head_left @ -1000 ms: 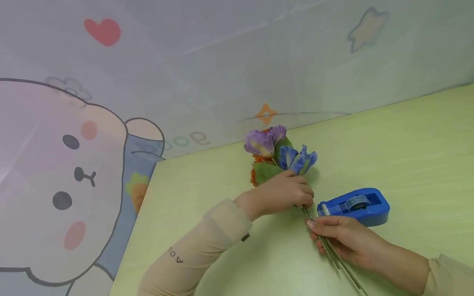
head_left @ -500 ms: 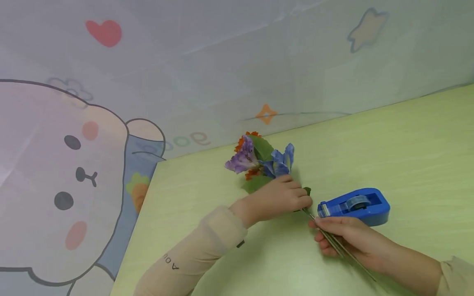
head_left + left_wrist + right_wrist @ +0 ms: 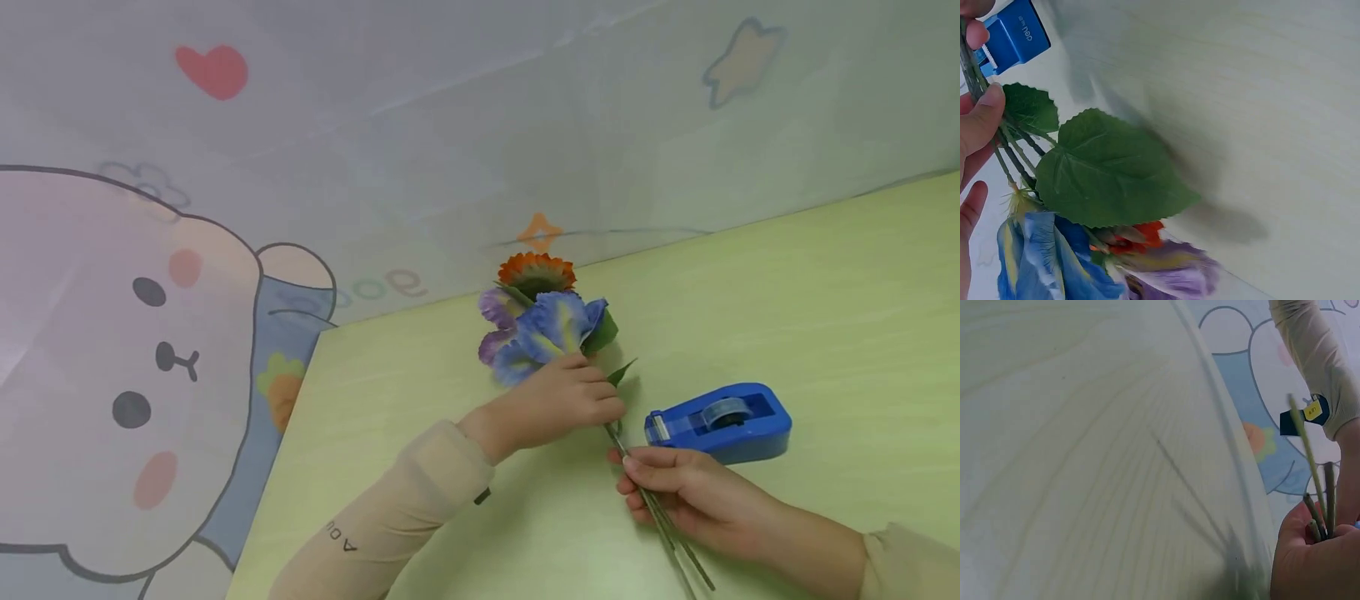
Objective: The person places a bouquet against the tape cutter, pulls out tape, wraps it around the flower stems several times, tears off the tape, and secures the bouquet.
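Note:
My left hand (image 3: 551, 402) grips a bunch of artificial flowers just below the blooms. A blue flower (image 3: 555, 325) faces up at the front, an orange flower (image 3: 536, 273) stands behind it, and a purple one (image 3: 495, 308) shows at the left. In the left wrist view a broad green leaf (image 3: 1110, 175) spreads beside the blue petals (image 3: 1050, 259). Lower down, my right hand (image 3: 705, 498) pinches the gathered stems (image 3: 666, 533) between thumb and fingers. Several stem ends (image 3: 1330, 500) poke out of that hand in the right wrist view, at uneven lengths.
A blue tape dispenser (image 3: 776, 433) with a roll of clear tape stands on the light green table (image 3: 847, 333), just beyond my right hand. Behind the table hangs a printed cloth (image 3: 450, 150) with a cartoon bear.
The bunch has turned in my hands: the orange flower now shows at the top and the blue one faces up in front. The hands have shifted slightly; the dispenser stays in place.

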The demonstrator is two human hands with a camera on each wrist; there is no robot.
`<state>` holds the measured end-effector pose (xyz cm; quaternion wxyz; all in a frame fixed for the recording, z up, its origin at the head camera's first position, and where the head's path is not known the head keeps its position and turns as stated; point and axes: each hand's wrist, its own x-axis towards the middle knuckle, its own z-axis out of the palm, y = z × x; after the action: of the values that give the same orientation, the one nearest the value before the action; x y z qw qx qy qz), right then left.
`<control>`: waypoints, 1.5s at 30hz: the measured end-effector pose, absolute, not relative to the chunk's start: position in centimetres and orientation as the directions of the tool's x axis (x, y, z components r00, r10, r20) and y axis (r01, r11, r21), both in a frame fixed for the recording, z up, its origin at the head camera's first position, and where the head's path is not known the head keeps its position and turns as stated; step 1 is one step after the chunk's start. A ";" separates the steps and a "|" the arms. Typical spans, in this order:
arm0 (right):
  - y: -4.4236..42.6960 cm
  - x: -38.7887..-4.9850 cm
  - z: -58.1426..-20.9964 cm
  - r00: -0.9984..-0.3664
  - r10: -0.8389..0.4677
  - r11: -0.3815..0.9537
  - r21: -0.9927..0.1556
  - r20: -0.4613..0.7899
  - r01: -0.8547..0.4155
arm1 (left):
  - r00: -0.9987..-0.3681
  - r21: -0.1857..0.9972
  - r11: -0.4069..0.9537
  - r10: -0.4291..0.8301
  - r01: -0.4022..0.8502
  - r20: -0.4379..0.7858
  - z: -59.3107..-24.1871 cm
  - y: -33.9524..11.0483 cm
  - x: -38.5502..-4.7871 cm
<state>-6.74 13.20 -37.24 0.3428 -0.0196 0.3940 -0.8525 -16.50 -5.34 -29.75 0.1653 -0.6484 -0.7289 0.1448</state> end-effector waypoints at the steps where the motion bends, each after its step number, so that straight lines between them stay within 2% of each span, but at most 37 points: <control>1: 13.0 -6.7 -37.3 -0.770 -0.588 -0.462 -0.678 -0.247 0.571 | -0.102 -0.426 0.118 0.993 0.897 0.058 -29.8 -5.4 -16.5; 5: 11.9 -6.7 -37.5 -0.791 -0.537 -0.487 -0.657 -0.294 0.575 | -0.126 -0.416 0.152 0.988 0.897 0.089 -29.9 -5.3 -16.6; 8: 11.3 -6.6 -37.5 -0.803 -0.502 -0.505 -0.645 -0.320 0.573 | -0.167 -0.370 0.212 0.975 0.905 0.148 -30.1 -5.4 -16.6; 11: 10.8 -6.4 -37.4 -0.818 -0.463 -0.512 -0.650 -0.342 0.561 | -0.279 -0.237 0.334 0.931 0.912 0.236 -30.3 -5.8 -16.5; 14: 10.6 -6.4 -37.3 -0.833 -0.409 -0.482 -0.687 -0.373 0.544 | -0.493 0.023 0.502 0.838 0.864 0.232 -30.4 -6.3 -16.1; 17: 10.4 -6.4 -37.1 -0.845 -0.352 -0.436 -0.728 -0.403 0.529 | -0.694 0.362 0.628 0.716 0.689 0.079 -30.8 -6.6 -15.7; 20: 10.2 -6.4 -36.9 -0.855 -0.308 -0.407 -0.754 -0.418 0.515 | -0.774 0.649 0.631 0.625 0.425 -0.100 -31.8 -6.3 -15.4; 23: 10.1 -6.4 -36.8 -0.865 -0.273 -0.391 -0.773 -0.422 0.500 | -0.800 0.807 0.571 0.550 0.152 -0.239 -32.8 -5.5 -15.4; 25: 10.0 -6.3 -36.8 -0.870 -0.251 -0.364 -0.792 -0.425 0.491 | -0.814 0.852 0.523 0.507 0.029 -0.284 -33.0 -5.0 -15.3; 28: 9.8 -6.4 -36.7 -0.873 -0.221 -0.323 -0.812 -0.434 0.485 | -0.828 0.877 0.472 0.453 -0.092 -0.330 -33.2 -4.3 -15.5; 37: 9.6 -6.3 -37.1 -0.871 -0.180 -0.286 -0.823 -0.457 0.491 | -0.800 0.882 0.420 0.441 -0.216 -0.406 -34.1 -3.8 -15.5; 41: 9.4 -6.3 -37.2 -0.875 -0.178 -0.271 -0.833 -0.449 0.483 | -0.797 0.886 0.410 0.450 -0.216 -0.403 -34.6 -4.0 -15.3; 45: 9.7 -6.4 -36.8 -0.865 -0.240 -0.229 -0.840 -0.442 0.492 | -0.811 0.887 0.421 0.440 -0.193 -0.385 -34.7 -4.0 -15.3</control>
<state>-6.40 9.72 -36.85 0.2358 0.1100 0.5743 -0.7762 -15.32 -4.03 -34.68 -0.2969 -0.0783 -0.7887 -0.5325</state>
